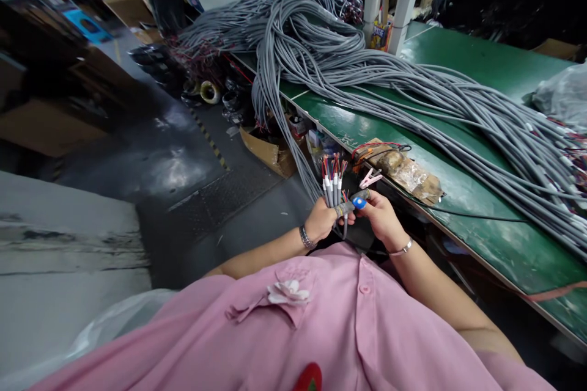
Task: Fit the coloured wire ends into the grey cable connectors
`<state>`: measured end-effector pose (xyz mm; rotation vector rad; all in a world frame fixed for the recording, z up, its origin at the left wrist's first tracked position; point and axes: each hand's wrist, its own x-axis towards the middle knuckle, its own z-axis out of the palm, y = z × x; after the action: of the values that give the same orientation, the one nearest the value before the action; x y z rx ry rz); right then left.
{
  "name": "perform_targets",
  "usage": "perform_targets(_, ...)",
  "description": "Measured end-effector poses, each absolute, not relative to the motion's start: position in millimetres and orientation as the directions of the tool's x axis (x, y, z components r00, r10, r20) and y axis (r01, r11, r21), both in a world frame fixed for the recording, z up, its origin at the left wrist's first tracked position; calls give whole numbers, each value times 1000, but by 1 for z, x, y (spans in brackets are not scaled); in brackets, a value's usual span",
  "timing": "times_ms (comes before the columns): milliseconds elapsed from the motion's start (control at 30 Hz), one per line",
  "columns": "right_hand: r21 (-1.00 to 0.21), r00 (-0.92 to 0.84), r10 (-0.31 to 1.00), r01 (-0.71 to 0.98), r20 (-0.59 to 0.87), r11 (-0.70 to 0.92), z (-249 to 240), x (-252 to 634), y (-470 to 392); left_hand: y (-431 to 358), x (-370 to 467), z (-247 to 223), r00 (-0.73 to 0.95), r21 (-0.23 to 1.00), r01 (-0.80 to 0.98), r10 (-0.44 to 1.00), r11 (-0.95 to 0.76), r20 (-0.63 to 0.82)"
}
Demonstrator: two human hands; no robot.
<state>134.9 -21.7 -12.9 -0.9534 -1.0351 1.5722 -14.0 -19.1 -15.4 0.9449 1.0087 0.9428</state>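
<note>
Green table [486, 58]: ahead and to your right, its near edge slanting past your hands.
Grey cable heap [316, 58]: draped across the table, several lengths hanging over the edge down towards your left hand.
Taped board [408, 174]: on the table's near edge.
Left hand [321, 218]: yours, fingers closed round a cable bundle [333, 197].
Right hand [384, 218]: yours, just beside the bundle, thumb and forefinger close together; whether they pinch a wire, you cannot tell from here.
Cable bundle: in front of your shirt, off the table edge; ends upright in view and pointing away from you, long axis running from your body outward.
Pink clip [370, 178]: just beyond your right hand.
Coloured wires [334, 164]: fanned from the bundle's tips, above white sleeves [334, 184].
Blue piece [359, 202]: at your right thumb tip.
</note>
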Motion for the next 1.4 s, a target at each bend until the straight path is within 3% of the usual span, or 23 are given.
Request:
perform_targets(200,-941,-148,970,-253,-193,-226,-14,135,-9,-22,-16,-18,253,948,-154,938,280,-236)
perform_targets(467,-947,-72,978,-244,-196,-208,-13,135,-4,-16,-13,-18,142,907,-317,960,277,-243)
perform_targets(600,-914,-101,975,-340,-198,-221,-17,136,-7,-12,-14,-12,104,886,-375,962,272,-252)
perform_targets(733,-803,-161,955,-517,-250,-297,-26,143,-5,-9,-13,-4,117,867,-419,963,268,-241)
perform_targets(967,-674,-186,944,-662,-274,-326,-27,154,11,-7,-6,6,231,874,-380,946,302,-226)
perform_targets(1400,-790,-36,954,-552,-296,-266,-10,146,10,3,-3,6,324,861,-318,899,397,-295)
